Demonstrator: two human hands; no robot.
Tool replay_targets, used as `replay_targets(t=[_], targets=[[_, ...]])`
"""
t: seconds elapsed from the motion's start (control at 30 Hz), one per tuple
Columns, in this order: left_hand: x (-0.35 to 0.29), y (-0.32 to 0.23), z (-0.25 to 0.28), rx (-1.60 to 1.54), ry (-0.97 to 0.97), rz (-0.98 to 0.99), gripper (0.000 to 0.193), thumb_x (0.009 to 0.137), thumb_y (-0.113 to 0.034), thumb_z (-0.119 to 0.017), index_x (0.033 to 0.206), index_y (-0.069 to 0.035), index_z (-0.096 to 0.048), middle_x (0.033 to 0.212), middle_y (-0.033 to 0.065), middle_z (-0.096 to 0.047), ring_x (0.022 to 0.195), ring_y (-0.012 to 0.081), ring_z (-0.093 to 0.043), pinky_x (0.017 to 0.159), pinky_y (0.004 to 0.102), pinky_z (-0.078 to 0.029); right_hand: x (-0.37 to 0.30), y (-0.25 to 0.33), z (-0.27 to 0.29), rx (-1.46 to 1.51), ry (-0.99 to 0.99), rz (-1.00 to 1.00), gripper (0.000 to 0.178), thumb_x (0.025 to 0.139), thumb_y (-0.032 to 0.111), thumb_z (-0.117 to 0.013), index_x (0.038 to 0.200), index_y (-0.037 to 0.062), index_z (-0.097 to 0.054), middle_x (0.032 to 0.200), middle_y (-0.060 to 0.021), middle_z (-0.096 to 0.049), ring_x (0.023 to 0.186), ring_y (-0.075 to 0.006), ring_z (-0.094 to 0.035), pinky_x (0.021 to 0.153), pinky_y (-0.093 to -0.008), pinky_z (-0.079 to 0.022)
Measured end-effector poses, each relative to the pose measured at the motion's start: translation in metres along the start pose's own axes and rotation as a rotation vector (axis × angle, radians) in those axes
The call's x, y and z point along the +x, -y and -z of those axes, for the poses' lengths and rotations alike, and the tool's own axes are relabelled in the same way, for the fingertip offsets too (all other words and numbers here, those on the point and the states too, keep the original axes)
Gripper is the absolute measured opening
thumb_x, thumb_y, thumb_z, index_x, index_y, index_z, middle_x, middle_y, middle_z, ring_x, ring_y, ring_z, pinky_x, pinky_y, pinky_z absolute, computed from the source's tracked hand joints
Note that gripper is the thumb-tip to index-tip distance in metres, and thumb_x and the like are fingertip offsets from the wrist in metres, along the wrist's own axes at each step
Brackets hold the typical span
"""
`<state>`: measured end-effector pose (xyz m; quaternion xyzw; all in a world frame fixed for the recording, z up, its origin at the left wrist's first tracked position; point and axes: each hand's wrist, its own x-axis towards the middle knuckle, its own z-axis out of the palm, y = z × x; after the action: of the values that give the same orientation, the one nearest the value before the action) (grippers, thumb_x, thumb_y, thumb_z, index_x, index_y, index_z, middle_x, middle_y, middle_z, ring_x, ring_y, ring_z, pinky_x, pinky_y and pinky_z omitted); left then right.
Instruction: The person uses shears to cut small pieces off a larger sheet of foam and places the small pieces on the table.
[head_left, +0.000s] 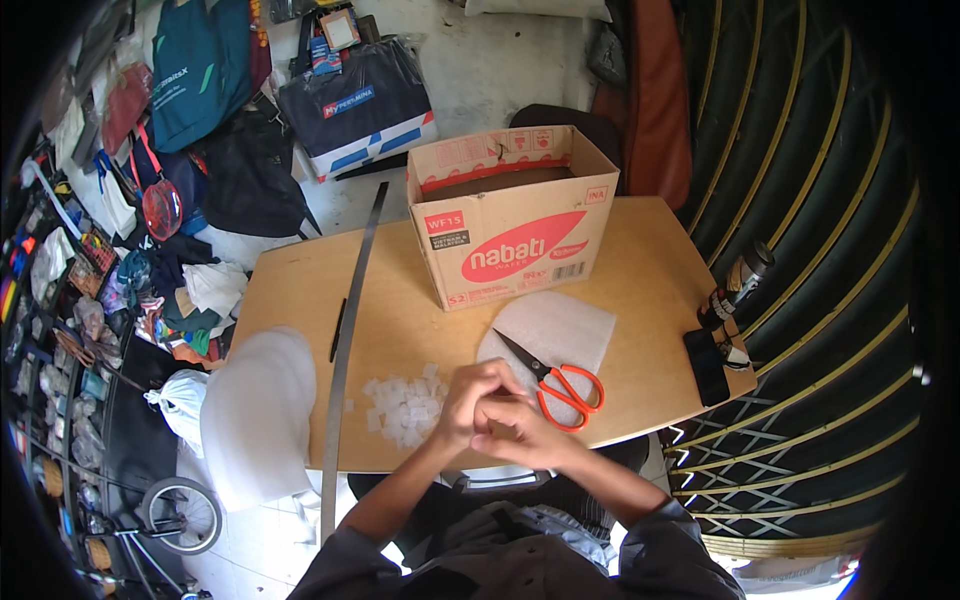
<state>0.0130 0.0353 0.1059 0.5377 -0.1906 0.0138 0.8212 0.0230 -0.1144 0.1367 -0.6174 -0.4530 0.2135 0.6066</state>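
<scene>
Over the near edge of the table, my left hand (468, 400) and my right hand (520, 432) are clasped together, fingers curled against each other. Anything between them is hidden. Just left of them lies a loose heap of small white square pieces (405, 408). To their right, scissors (541, 369) with orange handles lie with the blades closed, tips pointing to the far left. The scissors rest partly on a white foam sheet (575, 322) with a rounded edge, flat on the wooden table (650, 290).
An open cardboard box (520, 240) stands behind the foam sheet. A long metal ruler (358, 280) crosses the table's left side, beside a black pen (338, 330). Stacked white foam sheets (262, 420) overhang the left edge. A phone (708, 367) and jar (748, 270) sit at the right.
</scene>
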Motion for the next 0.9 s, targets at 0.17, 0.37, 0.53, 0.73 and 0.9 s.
replay_targets(t=[0.17,0.37,0.53,0.73,0.9], targets=[[0.016,0.000,-0.031,0.381,0.448,0.340,0.042,0.101,-0.029,-0.045,0.124,0.002,-0.060,0.124,0.0169,-0.063,0.127,0.0269,-0.052,0.109,0.0391,-0.036,0.022,0.022,0.025,-0.079,0.883,-0.504,0.043,0.096,0.035,-0.060,0.070,0.0026,-0.068,0.079,-0.0103,-0.068,0.092,-0.0194,-0.064,0.076,-0.0345,-0.050],[0.019,0.013,-0.050,0.324,0.046,0.100,0.042,0.100,-0.026,-0.039,0.108,0.005,-0.065,0.104,0.0173,-0.069,0.100,0.0249,-0.064,0.096,0.0380,-0.046,0.029,0.021,0.033,-0.090,0.956,-0.520,0.041,0.095,0.034,-0.062,0.070,0.0022,-0.067,0.078,-0.0103,-0.067,0.095,-0.0214,-0.064,0.078,-0.0346,-0.051],[0.006,0.006,-0.055,0.307,-0.123,0.164,0.045,0.101,-0.026,-0.035,0.103,0.005,-0.068,0.097,0.0163,-0.071,0.095,0.0232,-0.066,0.089,0.0356,-0.050,0.032,0.018,0.041,-0.159,0.947,-0.536,0.040,0.094,0.033,-0.063,0.070,0.0019,-0.066,0.077,-0.0104,-0.067,0.098,-0.0230,-0.064,0.080,-0.0347,-0.052],[0.009,-0.009,-0.009,0.105,-0.565,-0.255,0.053,0.101,-0.034,-0.030,0.102,0.005,-0.065,0.103,0.0180,-0.070,0.093,0.0223,-0.066,0.094,0.0380,-0.045,0.002,-0.017,-0.018,-0.413,-0.286,0.192,0.029,0.092,0.026,-0.066,0.077,0.0018,-0.064,0.084,-0.0107,-0.068,0.109,-0.0337,-0.060,0.090,-0.0396,-0.048],[0.007,-0.039,-0.048,0.203,-0.255,-0.448,0.065,0.098,-0.049,-0.030,0.116,0.007,-0.058,0.126,0.0217,-0.058,0.111,0.0261,-0.059,0.100,0.0383,-0.040,-0.009,-0.034,-0.058,-0.370,-0.628,0.607,0.057,0.075,0.033,-0.079,0.118,0.0079,-0.051,0.128,-0.0262,-0.052,0.135,-0.0549,-0.031,0.106,-0.0708,-0.024]])
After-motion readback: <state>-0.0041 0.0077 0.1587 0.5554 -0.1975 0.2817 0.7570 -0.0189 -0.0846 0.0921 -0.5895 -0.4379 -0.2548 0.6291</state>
